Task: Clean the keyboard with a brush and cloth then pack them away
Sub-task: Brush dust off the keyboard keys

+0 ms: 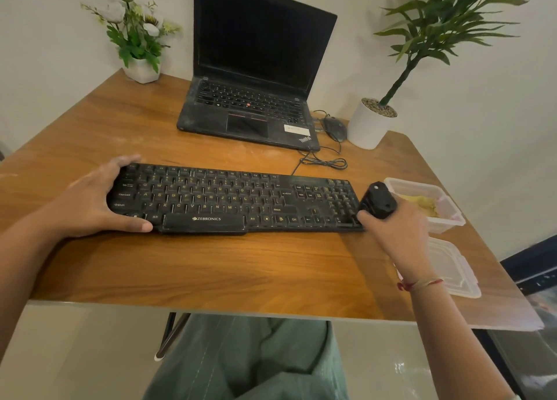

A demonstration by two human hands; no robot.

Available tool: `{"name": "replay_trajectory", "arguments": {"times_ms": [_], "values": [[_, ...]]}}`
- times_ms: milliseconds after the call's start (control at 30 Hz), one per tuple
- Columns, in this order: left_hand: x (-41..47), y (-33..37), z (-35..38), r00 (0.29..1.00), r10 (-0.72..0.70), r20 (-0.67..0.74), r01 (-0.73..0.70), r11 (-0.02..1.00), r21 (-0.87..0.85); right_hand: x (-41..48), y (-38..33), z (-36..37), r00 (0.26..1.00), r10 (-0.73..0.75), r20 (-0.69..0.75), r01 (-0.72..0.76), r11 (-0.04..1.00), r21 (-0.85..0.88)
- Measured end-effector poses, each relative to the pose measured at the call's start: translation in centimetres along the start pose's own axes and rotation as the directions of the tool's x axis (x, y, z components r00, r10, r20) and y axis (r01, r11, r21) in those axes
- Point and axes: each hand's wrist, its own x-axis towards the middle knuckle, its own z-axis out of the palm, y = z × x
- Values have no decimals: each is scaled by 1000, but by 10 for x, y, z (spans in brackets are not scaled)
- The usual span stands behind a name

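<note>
My lap in green trousers (pixel 241 360) is nearest, just below the near edge of the wooden table (pixel 211 273). A broad strip of bare wood runs between that edge and the keyboard (pixel 229 200).

The keyboard lies flat across the middle of the table, its long side roughly parallel to the near edge. My left hand (pixel 90 200) grips its left end, fingers curled over the far edge and thumb along the near edge. My right hand (pixel 394 230) is closed round a black brush (pixel 378 200), held at the keyboard's right end, by the number pad. Whether the bristles touch the keys cannot be told.

Just right of the brush stands a clear plastic box (pixel 422 185) with a yellowish cloth (pixel 423 205) inside. Its lid (pixel 452 267) lies separately, nearer me, close to the table's right edge and partly behind my right wrist.

Behind the keyboard, across a band of bare wood, an open laptop (pixel 250 107) with a dark screen. A coiled cable (pixel 325 161) lies between laptop and keyboard. A mouse (pixel 334 128) sits beside the laptop's right corner, next to a white plant pot (pixel 369 128) at the far right edge. A pot of white flowers (pixel 140 71) occupies the far left corner.
</note>
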Motion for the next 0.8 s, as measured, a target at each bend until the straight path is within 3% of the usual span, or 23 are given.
{"name": "replay_trajectory", "arguments": {"times_ms": [100, 200, 267, 333, 400, 467, 500, 600, 667, 733, 800], "values": [[-1, 2, 0, 1000, 2, -3, -2, 1000, -3, 19, -7, 3, 986, 101, 132, -131, 961, 242], [-2, 3, -1, 1000, -8, 4, 8, 1000, -8, 47, -5, 3, 998, 70, 10, -70, 998, -5], [-2, 3, -1, 1000, -10, -1, 10, 1000, -3, 61, -7, 8, 999, 45, 6, -45, 998, -54], [-2, 4, -1, 1000, -12, -11, 12, 1000, -8, 72, -15, 15, 981, 71, 181, -102, 980, 170], [-2, 5, -1, 1000, -14, -13, 14, 1000, -9, 79, -24, 22, 908, 98, 407, -253, 903, 347], [-1, 5, -1, 1000, -17, -10, 17, 1000, -1, 92, -21, 29, 884, 124, 452, -297, 893, 337], [-1, 4, -1, 1000, -16, -8, 16, 1000, 2, 98, -21, 30, 901, 145, 409, -283, 911, 301], [-1, 2, -1, 1000, -14, -2, 14, 1000, 10, 113, -23, 30, 962, 87, 257, -98, 995, 30], [-1, 2, -1, 1000, -13, 0, 13, 1000, 15, 116, -28, 32, 942, 74, 328, -116, 987, 111], [0, 1, -1, 1000, -15, 2, 15, 1000, 17, 114, -28, 35, 874, 97, 476, -239, 939, 247], [0, 0, -1, 1000, -14, 8, 14, 1000, 17, 113, -24, 36, 891, 97, 443, -197, 963, 185]]}}
